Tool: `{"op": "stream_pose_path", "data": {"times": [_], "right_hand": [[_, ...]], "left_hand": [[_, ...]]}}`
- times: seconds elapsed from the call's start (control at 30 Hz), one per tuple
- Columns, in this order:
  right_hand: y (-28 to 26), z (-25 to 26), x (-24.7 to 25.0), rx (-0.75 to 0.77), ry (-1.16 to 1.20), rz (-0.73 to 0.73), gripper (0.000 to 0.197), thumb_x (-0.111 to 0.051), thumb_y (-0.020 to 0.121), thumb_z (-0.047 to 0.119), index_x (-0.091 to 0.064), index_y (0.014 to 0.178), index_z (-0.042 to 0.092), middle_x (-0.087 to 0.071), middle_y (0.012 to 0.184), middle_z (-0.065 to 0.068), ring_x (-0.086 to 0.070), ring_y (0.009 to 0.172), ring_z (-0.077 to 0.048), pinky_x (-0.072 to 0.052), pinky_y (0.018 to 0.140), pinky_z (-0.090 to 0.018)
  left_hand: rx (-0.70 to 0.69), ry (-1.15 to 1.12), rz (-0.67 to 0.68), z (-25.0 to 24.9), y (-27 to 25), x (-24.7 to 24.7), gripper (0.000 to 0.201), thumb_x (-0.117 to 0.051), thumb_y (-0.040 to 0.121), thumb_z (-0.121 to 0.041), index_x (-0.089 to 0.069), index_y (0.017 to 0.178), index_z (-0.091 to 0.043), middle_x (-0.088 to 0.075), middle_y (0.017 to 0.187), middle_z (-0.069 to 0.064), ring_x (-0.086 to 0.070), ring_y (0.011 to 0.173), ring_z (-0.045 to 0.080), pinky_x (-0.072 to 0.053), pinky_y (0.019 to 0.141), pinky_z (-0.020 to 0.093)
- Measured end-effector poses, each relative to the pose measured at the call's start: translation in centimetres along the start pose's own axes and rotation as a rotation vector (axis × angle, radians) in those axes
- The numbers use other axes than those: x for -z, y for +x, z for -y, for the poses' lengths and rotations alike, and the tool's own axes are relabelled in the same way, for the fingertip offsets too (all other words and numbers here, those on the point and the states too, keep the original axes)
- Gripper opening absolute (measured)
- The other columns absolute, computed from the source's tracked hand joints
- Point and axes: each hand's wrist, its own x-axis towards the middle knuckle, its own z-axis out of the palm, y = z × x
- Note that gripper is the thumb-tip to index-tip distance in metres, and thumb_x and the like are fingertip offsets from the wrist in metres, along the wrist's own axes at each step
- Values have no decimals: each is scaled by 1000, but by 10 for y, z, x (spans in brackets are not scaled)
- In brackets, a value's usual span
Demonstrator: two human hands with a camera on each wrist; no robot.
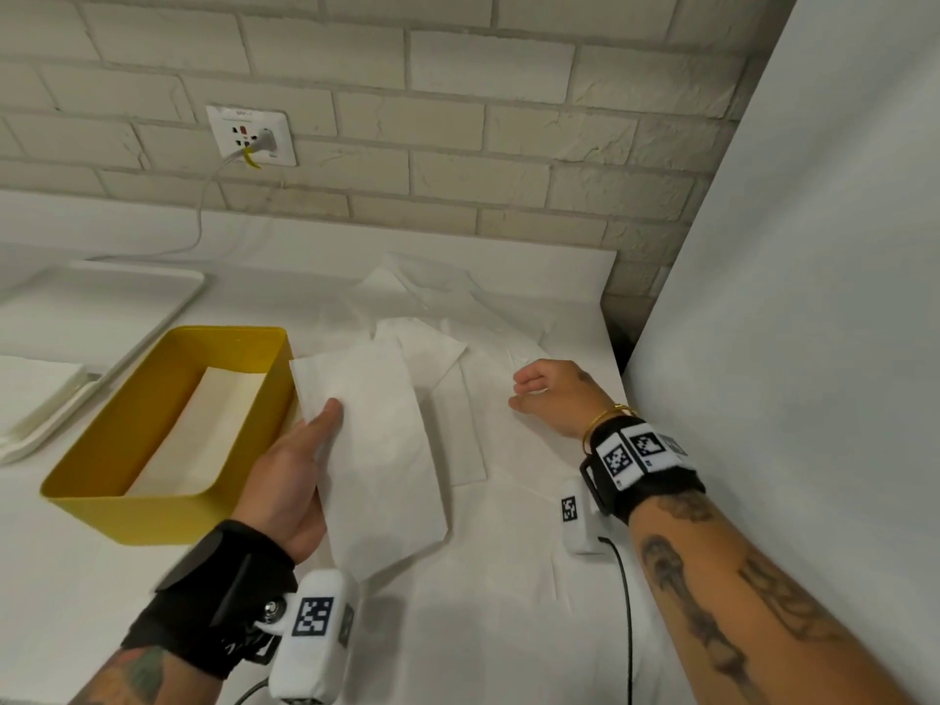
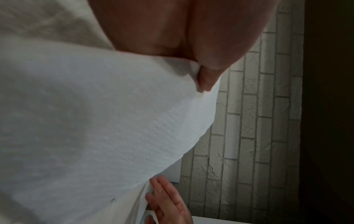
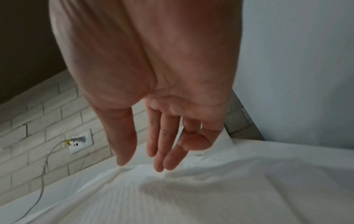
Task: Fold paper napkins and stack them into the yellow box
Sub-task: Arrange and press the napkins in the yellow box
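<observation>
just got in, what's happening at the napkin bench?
A person is folding napkins. The left hand grips a folded napkin lifted just right of the yellow box, which already holds folded napkins. The right hand is empty, fingers relaxed over the loose napkins spread on the table.

left hand (image 1: 292,480) fingers hidden under the folded napkin (image 1: 376,450), only the thumb visible, centre of the head view. yellow box (image 1: 152,511) interior mostly out of sight behind its near wall. white tray (image 1: 91,297) cut off by the left edge. left wrist view blurred, right hand (image 2: 168,203) cropped at the bottom edge.
</observation>
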Motion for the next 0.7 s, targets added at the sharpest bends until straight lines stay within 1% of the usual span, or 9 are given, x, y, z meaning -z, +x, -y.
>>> {"op": "stream_pose_path", "data": {"times": [0.1, 0.17, 0.33, 0.47, 0.53, 0.57, 0.6, 0.63, 0.7], "right_hand": [[7, 7, -13, -16, 39, 41, 44, -75, 89, 28, -60, 130, 20, -70, 119, 4, -61, 114, -16, -45, 96, -27], [10, 11, -19, -10, 44, 30, 44, -78, 87, 28, -62, 127, 21, -69, 112, 4, -62, 111, -16, -45, 93, -27], [11, 20, -13, 28, 36, 5, 32, -81, 84, 21, -72, 115, 20, -68, 104, 2, -62, 103, -15, -43, 86, -23], [12, 19, 4, -22, -26, 30, 39, -82, 83, 22, -70, 120, 19, -61, 120, 0, -56, 109, -17, -43, 92, -27], [11, 17, 16, -30, -26, 41, 41, -82, 83, 22, -69, 121, 19, -59, 120, 2, -56, 111, -17, -44, 96, -30], [11, 15, 23, -37, 5, 28, 38, -83, 82, 22, -71, 118, 18, -63, 117, 1, -60, 110, -18, -47, 97, -31], [11, 13, 32, -46, 44, 9, 33, -84, 81, 21, -74, 112, 18, -68, 112, -1, -64, 103, -19, -50, 93, -31], [10, 11, 41, -52, 79, -11, 26, -85, 80, 20, -75, 104, 18, -71, 105, -3, -67, 94, -20, -52, 86, -31], [5, 10, 58, -48, 130, -28, 13, -83, 81, 20, -73, 89, 20, -71, 93, -5, -64, 79, -18, -50, 71, -29]], "left_hand": [[-3, 11, -9, 1, -1, 1, 29, -50, 104, -30, -64, 126, -18, -75, 117, 9, -71, 108, 29, -51, 98, 50], [-9, 10, -12, 1, -2, 3, 28, -50, 104, -30, -64, 126, -19, -75, 116, 9, -71, 108, 30, -51, 97, 50], [-5, -4, -23, 2, -1, 13, 36, -51, 103, -32, -59, 136, -18, -72, 124, 10, -68, 116, 33, -47, 104, 55], [-3, -5, -19, 2, -2, 15, 38, -52, 103, -32, -58, 137, -17, -72, 125, 11, -67, 117, 34, -46, 106, 56], [-2, 4, -10, 1, -3, 13, 37, -51, 103, -32, -59, 136, -17, -72, 125, 11, -68, 115, 33, -48, 104, 55], [-2, 11, -7, 0, -3, 13, 36, -50, 103, -32, -60, 135, -17, -72, 124, 11, -69, 114, 32, -48, 103, 54], [-2, 18, -5, -1, -4, 13, 35, -50, 104, -31, -61, 133, -16, -72, 123, 11, -69, 113, 32, -49, 102, 53], [-2, 20, -4, -2, -4, 13, 34, -50, 104, -31, -62, 131, -16, -73, 122, 11, -70, 112, 32, -49, 101, 53], [3, 18, -3, -4, -5, 12, 31, -49, 104, -31, -63, 128, -16, -74, 120, 11, -70, 111, 32, -49, 102, 53]]}}
